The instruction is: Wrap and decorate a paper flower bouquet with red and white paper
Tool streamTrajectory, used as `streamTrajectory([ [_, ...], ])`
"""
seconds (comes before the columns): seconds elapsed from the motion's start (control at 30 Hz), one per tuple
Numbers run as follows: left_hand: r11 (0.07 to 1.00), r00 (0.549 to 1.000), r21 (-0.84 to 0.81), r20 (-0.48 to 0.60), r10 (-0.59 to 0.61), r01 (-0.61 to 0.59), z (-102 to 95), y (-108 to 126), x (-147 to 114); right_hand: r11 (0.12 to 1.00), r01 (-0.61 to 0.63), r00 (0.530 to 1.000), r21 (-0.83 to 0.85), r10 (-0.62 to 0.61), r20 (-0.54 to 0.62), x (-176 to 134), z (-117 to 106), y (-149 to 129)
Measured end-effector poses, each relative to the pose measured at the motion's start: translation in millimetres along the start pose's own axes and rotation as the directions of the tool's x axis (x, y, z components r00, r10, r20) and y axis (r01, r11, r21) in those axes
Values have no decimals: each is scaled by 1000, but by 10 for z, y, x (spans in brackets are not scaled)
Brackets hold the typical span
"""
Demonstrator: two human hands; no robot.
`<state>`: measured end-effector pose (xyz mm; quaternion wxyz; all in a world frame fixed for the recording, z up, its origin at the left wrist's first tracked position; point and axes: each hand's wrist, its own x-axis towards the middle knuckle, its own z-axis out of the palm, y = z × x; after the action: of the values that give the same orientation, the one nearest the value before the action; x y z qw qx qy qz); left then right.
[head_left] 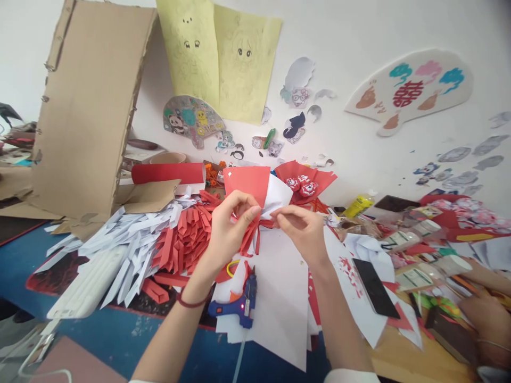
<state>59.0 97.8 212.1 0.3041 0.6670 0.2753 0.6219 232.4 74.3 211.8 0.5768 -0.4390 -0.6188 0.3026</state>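
Observation:
My left hand (239,218) is raised over the middle of the table, with thumb and forefinger closed in a pinch. Facing it, my right hand (300,226) is also pinched, its fingertips a short gap away. Whatever either pinch holds is too small to make out. Right behind the fingertips are a red paper sheet (247,183) and a white paper piece (276,192). Red folded paper strips (181,239) are heaped left of my left hand, and some hang just below it. A blue glue gun (235,308) with a lit red light lies on white sheets (279,303) below my hands.
White folded strips (131,239) and a white power strip (90,284) lie at left, before a cardboard panel (91,106). At right are a black phone (375,287), clear bottles (415,274) and another person's hand (485,319). A red bouquet (305,183) stands against the wall.

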Motion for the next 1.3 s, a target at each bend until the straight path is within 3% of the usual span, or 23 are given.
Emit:
streamTrajectory([
  [0.07,929,949,255,-101,300,-267,32,49,-199,992,-87,995,86,83,53,-144,9,-4],
  [0.13,737,817,485,-76,572,-471,31,97,-418,975,-151,986,161,136,101,-279,-2,-44],
  [0.2,552,703,594,31,711,-585,-9,150,-618,964,-175,980,201,151,132,-395,-28,-124],
  [0.27,466,664,607,140,735,-643,-68,209,-768,965,-167,978,200,136,160,-485,-58,-231],
  [0.43,426,640,564,255,725,-707,-145,329,-902,981,-178,936,82,143,321,-599,-84,-466],
  [0.6,401,633,568,296,715,-719,-120,334,-898,936,-309,870,167,207,446,-624,-31,-509],
  [0.73,415,635,559,283,718,-718,-112,272,-911,897,-388,859,211,270,435,-614,5,-479],
  [1.1,442,638,541,247,729,-715,-93,162,-897,946,-292,928,137,246,282,-558,-53,-368],
  [1.3,432,638,556,250,728,-710,-95,169,-893,952,-301,884,58,256,391,-568,-54,-397],
])
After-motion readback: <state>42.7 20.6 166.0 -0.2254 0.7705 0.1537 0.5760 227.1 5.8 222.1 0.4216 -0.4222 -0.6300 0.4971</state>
